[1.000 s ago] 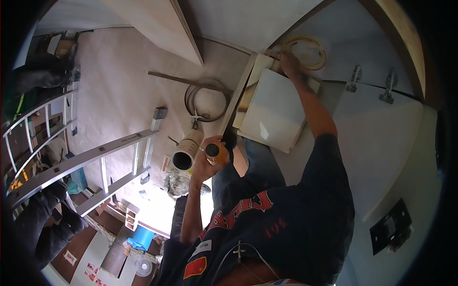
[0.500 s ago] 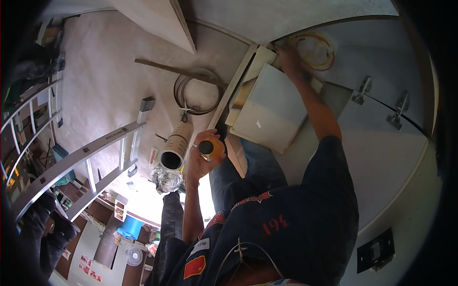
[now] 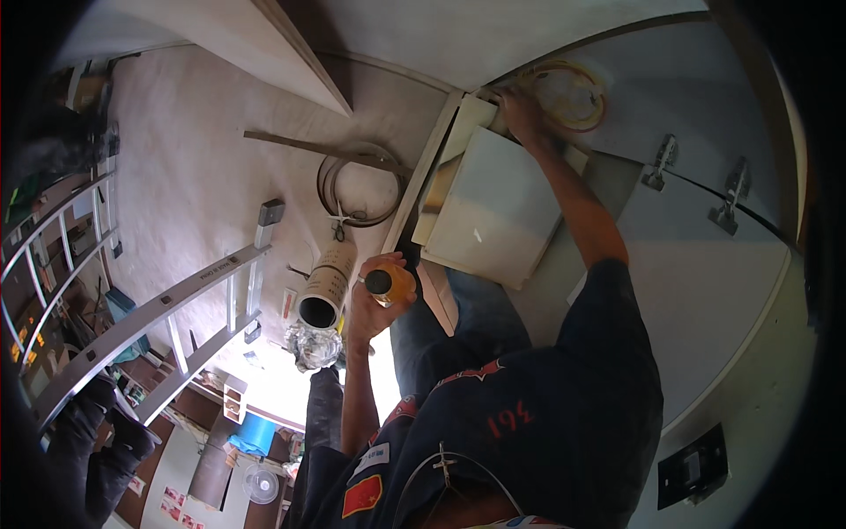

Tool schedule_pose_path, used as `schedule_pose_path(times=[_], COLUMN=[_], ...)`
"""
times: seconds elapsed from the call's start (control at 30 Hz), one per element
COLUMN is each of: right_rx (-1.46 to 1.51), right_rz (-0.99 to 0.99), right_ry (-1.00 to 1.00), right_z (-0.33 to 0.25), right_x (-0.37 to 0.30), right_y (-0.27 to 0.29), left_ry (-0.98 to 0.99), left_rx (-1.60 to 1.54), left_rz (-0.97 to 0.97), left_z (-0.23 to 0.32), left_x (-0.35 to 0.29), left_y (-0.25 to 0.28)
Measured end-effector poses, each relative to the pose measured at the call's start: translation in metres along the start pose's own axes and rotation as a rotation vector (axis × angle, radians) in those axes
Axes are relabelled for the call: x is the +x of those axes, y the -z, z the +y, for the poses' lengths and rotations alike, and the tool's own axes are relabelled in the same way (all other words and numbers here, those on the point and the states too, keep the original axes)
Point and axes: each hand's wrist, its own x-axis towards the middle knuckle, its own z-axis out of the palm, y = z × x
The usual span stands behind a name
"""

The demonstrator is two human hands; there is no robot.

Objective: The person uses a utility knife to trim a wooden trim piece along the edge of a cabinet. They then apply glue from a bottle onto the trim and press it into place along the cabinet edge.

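My left hand (image 3: 368,304) is wrapped round an orange, bottle-like thing with a round black top (image 3: 379,282), held upright in front of my legs. Farther off and to the right, my right hand (image 3: 522,115) reaches across a stack of pale boards (image 3: 498,207) to the corner of a wooden frame. Its fingertips are dim and partly hidden, so I cannot make out whether they grip anything. Beside that hand lies a coil of yellow and reddish cable (image 3: 577,123) on a grey-white surface.
An aluminium ladder (image 3: 154,309) slants in from the left. Past my left hand are a pale printed roll (image 3: 326,286), crumpled plastic (image 3: 313,346), coiled banding (image 3: 330,189) and a long strip (image 3: 308,147). Metal hinges (image 3: 659,163) join white panels at right. Someone's dark-trousered legs (image 3: 79,441) show lower left.
The whole view has shifted a little, and the floor things appear slightly lower. Both hands keep nearly the same places, the left still round the orange thing.
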Motion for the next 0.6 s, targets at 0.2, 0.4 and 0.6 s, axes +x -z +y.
schedule_pose_path(times=[0.2,0.4,0.6], right_rx=[0.066,0.046,0.519], right_rz=[-0.097,-0.012,0.124], right_ry=[0.003,-0.016,-0.482], right_z=[-0.012,-0.006,-0.013], right_x=[0.002,0.003,-0.030], right_y=[0.028,0.022,0.049], left_ry=[0.026,-0.027,-0.047], left_rx=[0.095,0.165,0.150], left_rz=[-0.030,-0.088,-0.081], left_z=[0.033,0.057,0.083], left_x=[0.007,0.014,-0.005], left_y=[-0.002,-0.004,-0.005])
